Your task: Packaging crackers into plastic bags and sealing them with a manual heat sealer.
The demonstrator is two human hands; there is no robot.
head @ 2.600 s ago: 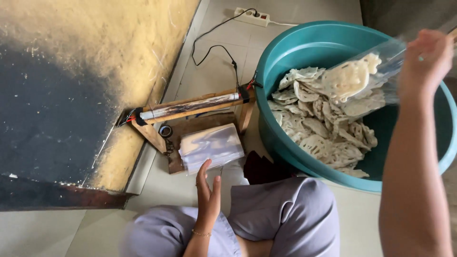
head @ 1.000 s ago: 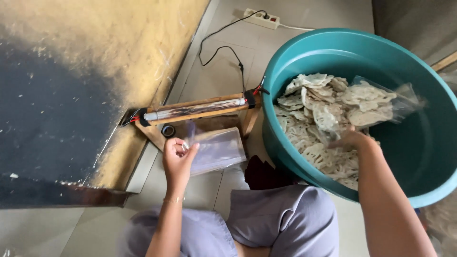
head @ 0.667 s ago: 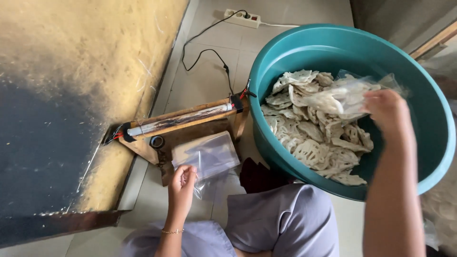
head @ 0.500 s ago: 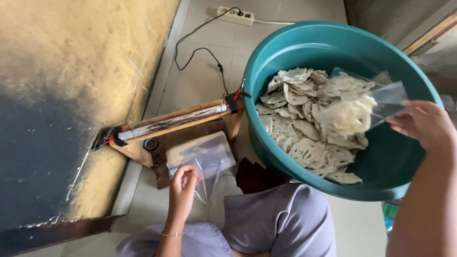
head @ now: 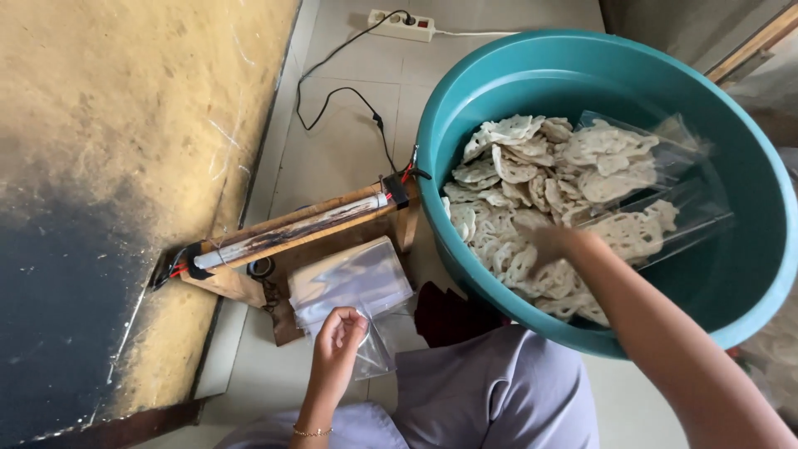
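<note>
The big teal tub (head: 752,274) fills the right of my view, with a heap of pale lacy crackers (head: 507,208) piled against its near-left wall. Two filled clear bags (head: 632,158) lie on the heap's far right side. A moment ago my right hand (head: 559,243) was up by the tub's right rim holding a filled bag; now that bag is down in the tub with the other one, and my hand has dropped into the loose crackers at the near edge. Its fingers are blurred and buried, so I cannot tell if they have closed on anything.

Left of the tub sits the wooden heat sealer (head: 287,237), its bar running from near left to far right, with wires trailing to the power strip (head: 401,24) on the far floor. Just in front of it lies a stack of empty clear bags (head: 349,278). My left hand (head: 339,337) has stayed there, fingers curled and pinching the near edge of one loose bag (head: 374,353).

The sealer's right end nearly touches the tub's rim, and my knees in grey cloth crowd the space between bags and tub.
</note>
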